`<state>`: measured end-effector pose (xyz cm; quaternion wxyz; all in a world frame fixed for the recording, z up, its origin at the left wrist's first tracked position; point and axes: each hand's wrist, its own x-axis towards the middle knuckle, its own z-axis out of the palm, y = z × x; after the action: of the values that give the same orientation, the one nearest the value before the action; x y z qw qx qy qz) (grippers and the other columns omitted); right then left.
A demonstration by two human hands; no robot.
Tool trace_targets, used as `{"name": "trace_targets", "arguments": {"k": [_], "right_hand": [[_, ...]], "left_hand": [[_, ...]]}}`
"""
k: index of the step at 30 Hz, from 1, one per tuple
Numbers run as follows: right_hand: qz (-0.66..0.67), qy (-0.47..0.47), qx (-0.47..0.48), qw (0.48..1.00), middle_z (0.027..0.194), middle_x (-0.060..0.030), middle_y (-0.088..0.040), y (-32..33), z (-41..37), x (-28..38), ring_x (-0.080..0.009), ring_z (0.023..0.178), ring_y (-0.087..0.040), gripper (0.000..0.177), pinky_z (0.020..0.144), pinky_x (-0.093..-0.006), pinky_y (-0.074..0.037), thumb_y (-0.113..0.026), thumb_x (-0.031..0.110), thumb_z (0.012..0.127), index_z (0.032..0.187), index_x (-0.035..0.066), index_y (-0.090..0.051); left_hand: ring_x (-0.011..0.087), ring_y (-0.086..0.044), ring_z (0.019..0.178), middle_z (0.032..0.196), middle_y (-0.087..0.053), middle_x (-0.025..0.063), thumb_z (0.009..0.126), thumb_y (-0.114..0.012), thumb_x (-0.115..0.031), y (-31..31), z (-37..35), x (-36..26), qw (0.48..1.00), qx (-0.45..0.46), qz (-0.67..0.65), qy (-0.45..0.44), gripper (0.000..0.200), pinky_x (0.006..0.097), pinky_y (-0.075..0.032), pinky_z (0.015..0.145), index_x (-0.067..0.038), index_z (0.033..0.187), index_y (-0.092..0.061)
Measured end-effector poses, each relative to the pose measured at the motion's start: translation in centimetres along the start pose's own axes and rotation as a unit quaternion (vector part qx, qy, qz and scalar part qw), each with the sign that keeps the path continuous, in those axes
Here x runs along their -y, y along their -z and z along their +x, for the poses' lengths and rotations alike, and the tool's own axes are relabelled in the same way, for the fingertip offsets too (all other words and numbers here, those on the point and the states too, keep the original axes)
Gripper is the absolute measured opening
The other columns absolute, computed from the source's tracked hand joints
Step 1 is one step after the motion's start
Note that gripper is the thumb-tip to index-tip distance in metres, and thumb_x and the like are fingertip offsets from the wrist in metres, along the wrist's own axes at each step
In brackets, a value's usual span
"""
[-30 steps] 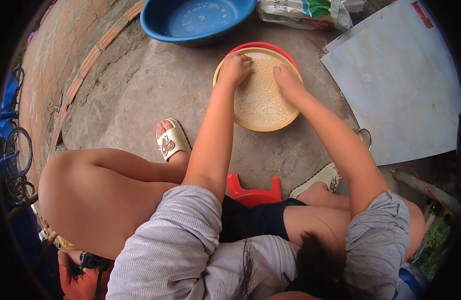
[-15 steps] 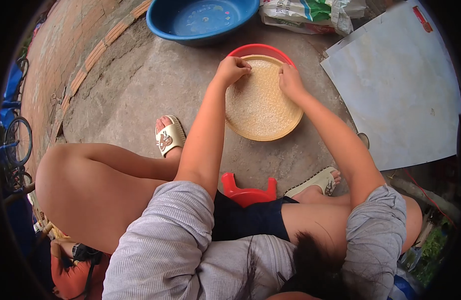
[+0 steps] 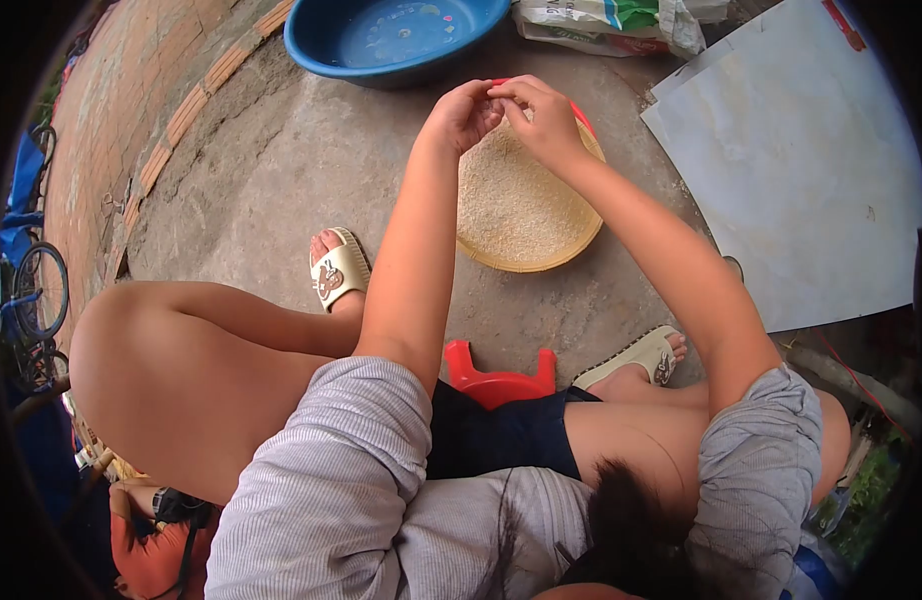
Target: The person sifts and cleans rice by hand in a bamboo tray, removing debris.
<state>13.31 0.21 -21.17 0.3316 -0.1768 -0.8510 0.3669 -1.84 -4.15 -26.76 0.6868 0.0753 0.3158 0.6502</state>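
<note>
My left hand [image 3: 465, 116] and my right hand [image 3: 543, 122] meet at the fingertips above the far side of a round, shallow woven basket [image 3: 537, 267]. The left fingers are curled with the palm partly turned up. My right thumb and fingers bend in a pinch against the left fingertips. Anything between them is too small to make out. Pale, broken rice-like grain [image 3: 526, 200] covers the basket's bottom. Under the basket's far edge shows the rim of a red basin [image 3: 585, 118], mostly hidden by the basket and my right hand.
A blue basin [image 3: 396, 40] stands beyond, beside a printed sack [image 3: 611, 25]. On the right lies a large pale sheet [image 3: 796, 170]. A red plastic stool [image 3: 499, 385] is between my legs. At lower left sits another person [image 3: 146, 545]; a bicycle [image 3: 39, 290] stands behind.
Both hands have let go of the basket's rim area. My right hand has moved left and inward to meet my left hand. The basket stays in nearly the same place.
</note>
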Motion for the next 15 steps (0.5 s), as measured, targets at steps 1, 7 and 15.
{"name": "trace_targets", "arguments": {"k": [1,7,15], "right_hand": [[0.018,-0.022,-0.043,0.999,0.091,-0.0132,-0.064,-0.1,-0.2,-0.2,-0.0273,0.083,-0.063,0.016,0.074,-0.0345,-0.050,-0.056,0.006,0.081,0.093,0.003,-0.067],[-0.037,-0.071,0.083,0.993,0.092,-0.0142,-0.063,-0.7,-0.7,-2.6,-0.0293,0.084,-0.063,0.017,0.076,-0.0370,-0.050,-0.058,0.003,0.080,0.095,0.002,-0.066],[-0.128,0.079,0.213,0.965,0.111,-0.0160,-0.055,-4.4,-1.0,-2.5,-0.0324,0.106,-0.053,0.028,0.090,-0.0408,-0.045,-0.064,0.006,0.075,0.103,0.001,-0.061]], "left_hand": [[0.0119,-0.058,0.057,0.069,-0.060,0.0065,0.092,-0.048,-0.016,-0.6,-0.5,-0.5,0.998,-0.061,0.028,-0.007,0.019,0.0201,-0.049,0.048,0.001,0.086,-0.056],[0.0026,-0.036,0.043,0.058,-0.048,-0.0015,0.091,-0.054,-0.018,0.1,-2.7,-4.0,0.990,-0.122,-0.049,-0.047,0.020,0.0148,-0.026,0.034,-0.004,0.077,-0.055],[0.0044,-0.035,0.043,0.059,-0.050,-0.0007,0.091,-0.054,-0.022,1.4,-3.5,-4.7,0.998,-0.053,0.002,-0.040,0.023,0.0178,-0.023,0.035,-0.001,0.082,-0.059]]}}
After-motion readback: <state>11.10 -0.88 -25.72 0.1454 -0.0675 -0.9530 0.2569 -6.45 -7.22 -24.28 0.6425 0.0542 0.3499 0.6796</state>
